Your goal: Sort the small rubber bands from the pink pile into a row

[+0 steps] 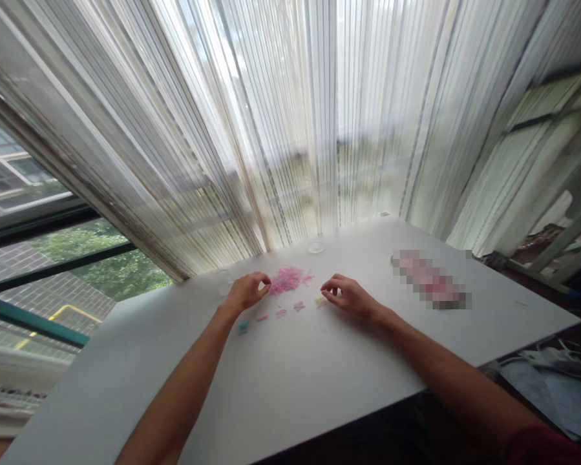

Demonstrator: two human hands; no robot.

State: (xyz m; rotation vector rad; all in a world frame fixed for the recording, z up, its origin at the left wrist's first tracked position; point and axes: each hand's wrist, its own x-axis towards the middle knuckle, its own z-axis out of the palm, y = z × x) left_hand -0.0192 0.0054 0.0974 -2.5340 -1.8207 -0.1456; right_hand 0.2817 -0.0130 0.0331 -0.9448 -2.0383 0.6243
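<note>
A loose pile of thin pink, lilac and bluish strips (287,280) lies on the white table (271,381). At the pile's left edge is my left hand (247,290), thumb and forefinger closed in a pinch; whatever is between them is too small to make out. My right hand (351,298) is right of the pile with its fingers curled together, beside a small cream-coloured cluster (320,301). What its fingertips hold, if anything, is hidden. Nearer me sit small separate groups in a row: a teal one (243,327), a reddish-pink one (262,318) and two pale pink ones (281,313).
A blurred-out pink object (428,279) lies on the table's right side. A small clear dish (315,247) stands at the back, and transparent items (221,279) sit behind my left hand. Sheer curtains (290,129) hang along the far edge. Cables (556,358) lie at lower right.
</note>
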